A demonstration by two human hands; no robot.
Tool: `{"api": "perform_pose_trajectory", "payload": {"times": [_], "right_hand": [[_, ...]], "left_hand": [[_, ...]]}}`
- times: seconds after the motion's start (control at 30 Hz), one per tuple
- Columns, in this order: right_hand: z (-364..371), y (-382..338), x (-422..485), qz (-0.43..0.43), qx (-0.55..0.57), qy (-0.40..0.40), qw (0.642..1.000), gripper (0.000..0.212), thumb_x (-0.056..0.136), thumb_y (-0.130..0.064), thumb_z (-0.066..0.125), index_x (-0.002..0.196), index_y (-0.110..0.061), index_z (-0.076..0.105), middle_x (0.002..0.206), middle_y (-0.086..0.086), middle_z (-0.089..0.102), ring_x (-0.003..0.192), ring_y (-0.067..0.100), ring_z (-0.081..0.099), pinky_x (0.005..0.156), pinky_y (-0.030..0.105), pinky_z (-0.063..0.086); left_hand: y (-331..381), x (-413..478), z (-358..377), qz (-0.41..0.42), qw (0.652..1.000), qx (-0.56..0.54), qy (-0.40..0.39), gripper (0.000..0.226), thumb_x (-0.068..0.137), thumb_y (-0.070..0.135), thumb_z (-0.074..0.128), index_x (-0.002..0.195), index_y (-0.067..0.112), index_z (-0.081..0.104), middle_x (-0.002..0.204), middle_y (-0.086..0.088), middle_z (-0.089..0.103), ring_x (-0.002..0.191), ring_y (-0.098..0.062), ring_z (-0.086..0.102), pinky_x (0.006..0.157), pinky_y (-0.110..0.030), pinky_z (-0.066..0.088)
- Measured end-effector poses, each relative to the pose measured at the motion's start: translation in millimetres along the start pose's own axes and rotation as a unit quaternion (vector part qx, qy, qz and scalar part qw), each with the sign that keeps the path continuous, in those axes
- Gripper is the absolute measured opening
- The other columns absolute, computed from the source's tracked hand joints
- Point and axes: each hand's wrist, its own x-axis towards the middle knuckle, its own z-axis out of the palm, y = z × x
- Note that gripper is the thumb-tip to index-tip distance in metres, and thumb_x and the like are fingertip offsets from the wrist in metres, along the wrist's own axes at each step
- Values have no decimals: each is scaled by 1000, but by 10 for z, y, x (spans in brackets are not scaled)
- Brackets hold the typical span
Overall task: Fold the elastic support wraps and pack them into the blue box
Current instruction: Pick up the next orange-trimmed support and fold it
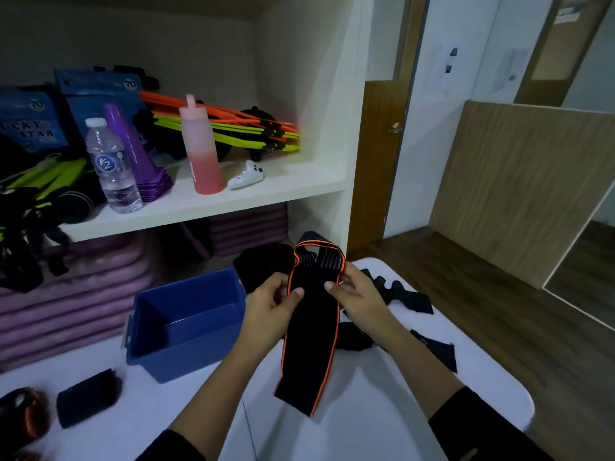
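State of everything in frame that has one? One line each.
Blue box: open, no lid, nothing visible inside.
Orange-edged wrap: held up, top folded over, lower end hanging.
Left-hand grip: pinching wrap.
Right-hand grip: pinching wrap.
Loose wraps: unfolded on table.
Folded wrap: lying left of box.
Water bottle: upright, capped.
Pink bottle: upright, lid on.

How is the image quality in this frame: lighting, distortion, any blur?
Head view: dim, bluish lighting; wide-angle lens bows the white shelf edge; the orange-trimmed wrap in the left hand and right hand is reasonably sharp; the rolled wrap at the lower-left corner is dark and smeared.
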Motion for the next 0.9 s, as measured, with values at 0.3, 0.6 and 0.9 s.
{"api": "perform_pose_trajectory", "payload": {"times": [0.3, 0.6, 0.9], "right_hand": [[224, 202, -213, 116, 16, -3, 993, 22, 92, -4, 53, 113, -9, 55, 106, 17, 67, 95, 22, 66, 79, 28, 53], [570, 1476, -29, 232, -91, 0, 969, 42, 81, 4, 47, 118, -16, 55, 101, 10, 65, 96, 27, 63, 90, 43, 52], [571, 1884, 663, 233, -133, -15, 963, 46, 84, 6, 50, 125, -15, 53, 69, -6, 48, 61, 2, 47, 61, 9, 40]], "left_hand": [[-203, -99, -138, -92, 993, 37, -69, 13, 86, 18, 59, 80, 7, 59, 72, -13, 64, 62, -16, 64, 46, -18, 48], [-1339, -31, 288, -200, 956, 178, -116, 14, 86, 17, 59, 75, 21, 52, 72, 0, 57, 70, -17, 57, 56, -24, 39], [-1816, 505, 525, -214, 960, 172, -48, 7, 88, 10, 57, 92, 13, 62, 67, 2, 58, 56, -3, 49, 44, -10, 31]]}}
